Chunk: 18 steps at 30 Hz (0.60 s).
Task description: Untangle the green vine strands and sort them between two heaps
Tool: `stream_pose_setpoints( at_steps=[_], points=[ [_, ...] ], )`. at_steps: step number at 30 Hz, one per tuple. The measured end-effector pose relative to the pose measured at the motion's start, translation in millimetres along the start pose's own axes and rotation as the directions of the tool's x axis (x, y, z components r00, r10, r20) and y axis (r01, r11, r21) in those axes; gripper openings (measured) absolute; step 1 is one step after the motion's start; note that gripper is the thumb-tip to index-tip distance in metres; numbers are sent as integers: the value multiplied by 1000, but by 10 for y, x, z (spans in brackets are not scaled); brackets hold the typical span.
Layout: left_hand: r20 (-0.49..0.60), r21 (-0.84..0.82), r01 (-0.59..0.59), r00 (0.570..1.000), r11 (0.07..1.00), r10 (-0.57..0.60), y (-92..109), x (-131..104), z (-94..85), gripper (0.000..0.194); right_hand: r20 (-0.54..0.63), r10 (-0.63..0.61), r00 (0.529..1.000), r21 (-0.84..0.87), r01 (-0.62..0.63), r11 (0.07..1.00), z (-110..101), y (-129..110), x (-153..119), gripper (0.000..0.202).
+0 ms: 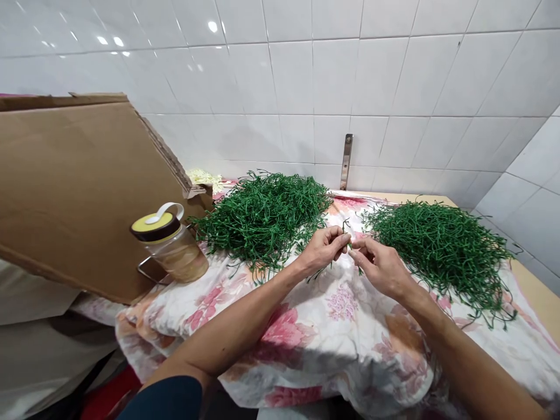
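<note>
Left hand (322, 249) pinches a thin stem (344, 226) beside the right hand (381, 267), whose grip is unclear, over floral cloth (341, 335) running between green piles (266, 219) to its front edge (284, 399).

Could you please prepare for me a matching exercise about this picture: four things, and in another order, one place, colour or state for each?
1. Left hand
2. Jar
3. Cardboard
4. Metal strip

A. Brown, at the far left
B. Silver, on the tiled wall
C. Pinching a thin green piece
D. Yellow and dark on top

Right pairs: 1-C, 2-D, 3-A, 4-B
</note>
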<state>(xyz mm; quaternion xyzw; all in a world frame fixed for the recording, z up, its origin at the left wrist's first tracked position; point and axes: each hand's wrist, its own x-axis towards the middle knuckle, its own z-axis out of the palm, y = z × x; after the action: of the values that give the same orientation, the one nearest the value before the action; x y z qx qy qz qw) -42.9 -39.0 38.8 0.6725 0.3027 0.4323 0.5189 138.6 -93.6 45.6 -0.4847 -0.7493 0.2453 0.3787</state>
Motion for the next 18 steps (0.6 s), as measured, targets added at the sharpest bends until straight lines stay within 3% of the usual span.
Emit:
stream_pose_setpoints(
  at_steps=[4,11,14,18],
  points=[
    [6,-21,27,1000,999,-27,29,-7,19,44,16,10,1000,2,-10,1000,-29,80,24,25],
    [8,-48,17,1000,999,-17,62,-23,70,39,103,-4,995,259,-23,966,68,124,59,35],
    [-7,-39,13,1000,999,-13,52,-19,86,39,50,28,998,256,-40,966,105,132,53,36],
    [-9,-23,57,998,998,-58,30,-16,79,41,-60,6,998,99,-1,995,87,135,37,32]
  ],
)
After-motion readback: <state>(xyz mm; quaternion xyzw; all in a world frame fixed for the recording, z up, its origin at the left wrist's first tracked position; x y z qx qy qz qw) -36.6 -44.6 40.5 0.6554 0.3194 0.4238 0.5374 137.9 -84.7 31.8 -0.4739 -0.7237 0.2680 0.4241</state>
